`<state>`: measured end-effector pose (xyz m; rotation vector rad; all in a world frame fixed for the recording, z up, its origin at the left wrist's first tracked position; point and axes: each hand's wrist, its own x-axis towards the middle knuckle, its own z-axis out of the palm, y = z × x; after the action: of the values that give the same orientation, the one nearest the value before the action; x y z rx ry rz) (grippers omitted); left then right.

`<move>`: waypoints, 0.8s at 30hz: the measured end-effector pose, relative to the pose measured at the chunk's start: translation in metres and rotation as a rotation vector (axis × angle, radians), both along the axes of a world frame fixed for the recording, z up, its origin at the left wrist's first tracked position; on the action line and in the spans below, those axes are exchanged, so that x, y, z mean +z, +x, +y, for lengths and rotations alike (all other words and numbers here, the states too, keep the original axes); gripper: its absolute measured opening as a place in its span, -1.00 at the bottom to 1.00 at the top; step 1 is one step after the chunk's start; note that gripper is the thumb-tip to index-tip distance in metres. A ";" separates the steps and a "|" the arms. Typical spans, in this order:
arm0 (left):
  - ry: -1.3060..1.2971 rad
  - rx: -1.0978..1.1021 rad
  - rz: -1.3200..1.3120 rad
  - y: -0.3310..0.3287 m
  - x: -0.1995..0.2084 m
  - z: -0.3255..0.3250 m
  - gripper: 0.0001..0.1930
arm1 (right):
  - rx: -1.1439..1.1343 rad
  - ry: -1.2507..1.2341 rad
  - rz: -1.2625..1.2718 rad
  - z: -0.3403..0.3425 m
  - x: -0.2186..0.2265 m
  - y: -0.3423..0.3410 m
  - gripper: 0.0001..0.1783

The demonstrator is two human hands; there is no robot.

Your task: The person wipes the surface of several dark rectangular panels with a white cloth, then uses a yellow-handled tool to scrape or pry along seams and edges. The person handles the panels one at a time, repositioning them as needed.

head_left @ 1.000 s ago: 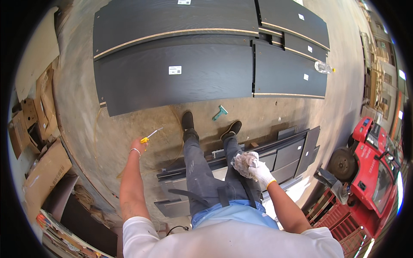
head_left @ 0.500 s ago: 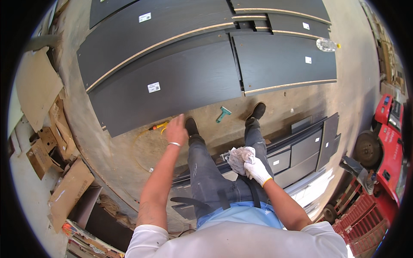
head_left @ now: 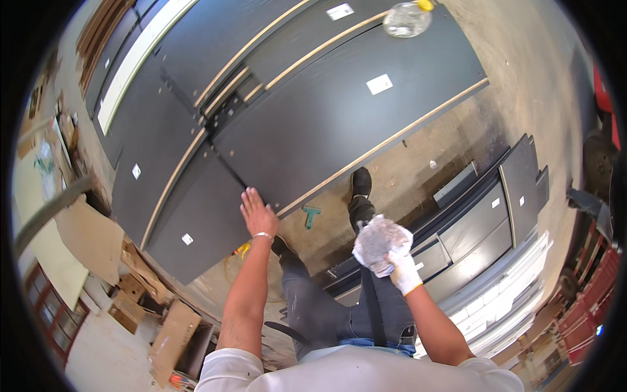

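My bare left hand [head_left: 258, 213] reaches forward with its fingers stretched out, at the near edge of a stack of dark grey panels [head_left: 313, 137]. It seems to lie on the panel beside the gap between two stacks; whether it presses down I cannot tell. My right hand [head_left: 404, 272], in a white glove, grips a crumpled, grey-stained white rag [head_left: 382, 243] above my right leg. On the floor between my feet lies a teal scraper-like tool [head_left: 311, 216] with a wide head. A yellow tool [head_left: 242, 250] is partly hidden by my left forearm.
A clear plastic bottle with a yellow cap [head_left: 408, 21] lies on the far panels. More dark panels [head_left: 477, 232] are stacked at right, beside long white strips [head_left: 496, 287]. Cardboard pieces [head_left: 173, 336] lie at left. A red vehicle [head_left: 597, 294] stands at far right.
My left hand has moved onto the panel edge. The right hand has lifted the rag slightly. The view has turned toward the right, and my body is nearer the panels.
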<state>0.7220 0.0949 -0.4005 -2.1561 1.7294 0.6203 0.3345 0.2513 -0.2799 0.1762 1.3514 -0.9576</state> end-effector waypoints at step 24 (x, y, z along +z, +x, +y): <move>-0.204 0.240 0.030 0.020 -0.040 -0.202 0.03 | -0.140 0.088 -0.123 -0.195 -0.121 -0.128 -0.43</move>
<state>0.7422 -0.1071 -0.4404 -2.5338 1.6235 0.5576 0.2068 0.0561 -0.4013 0.3949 1.2809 -0.9883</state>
